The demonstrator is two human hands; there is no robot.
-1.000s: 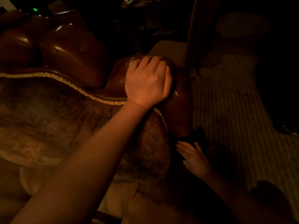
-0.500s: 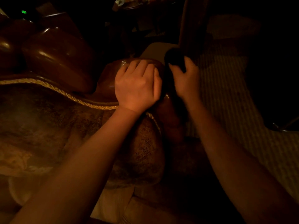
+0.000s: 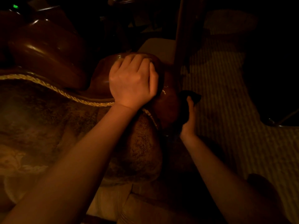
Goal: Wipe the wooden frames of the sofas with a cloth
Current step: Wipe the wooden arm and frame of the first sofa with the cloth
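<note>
On sofa frame point(image 3: 168, 104): two hands, left point(image 3: 132, 81), right point(image 3: 188, 122); one cloth point(image 3: 190, 96)

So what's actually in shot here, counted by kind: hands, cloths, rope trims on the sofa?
Hands: 2, the left hand on the wooden frame, the right hand holding the cloth.
Dark cloth: 1.
Gold rope trim: 1.
Total: 4.

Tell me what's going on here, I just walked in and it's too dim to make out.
A person is wiping a sofa's wooden frame. The left hand rests on top of the rounded, polished wooden end of the armrest, bracing. The right hand holds a dark cloth against the outer side of that wood, lower down. The padded arm with its rope trim lies beside them.
</note>
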